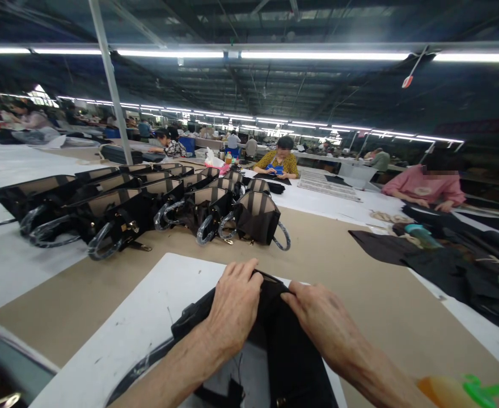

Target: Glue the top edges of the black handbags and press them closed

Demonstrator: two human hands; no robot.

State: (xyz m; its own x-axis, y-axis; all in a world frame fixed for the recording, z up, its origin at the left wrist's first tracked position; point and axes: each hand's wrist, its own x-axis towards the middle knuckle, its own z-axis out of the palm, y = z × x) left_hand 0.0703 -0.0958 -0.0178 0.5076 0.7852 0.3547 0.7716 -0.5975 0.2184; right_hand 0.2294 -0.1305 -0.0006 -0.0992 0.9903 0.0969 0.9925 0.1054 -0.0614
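Note:
A black handbag (294,345) lies before me on a white sheet (147,306), its plastic-wrapped handle curving out to the left. My left hand (237,300) grips the bag's far edge, fingers curled over it. Close beside it on the right, my right hand (324,314) pinches the same edge between thumb and fingers. A strip of tan lining shows at that edge, between the two hands. Both forearms hide parts of the bag.
Several finished-looking black handbags (256,218) with wrapped handles stand at the back left. Dark fabric pieces (457,266) are piled on the right. An orange bottle with a green nozzle (445,391) is at the lower right. Co-workers (428,184) sit across the table.

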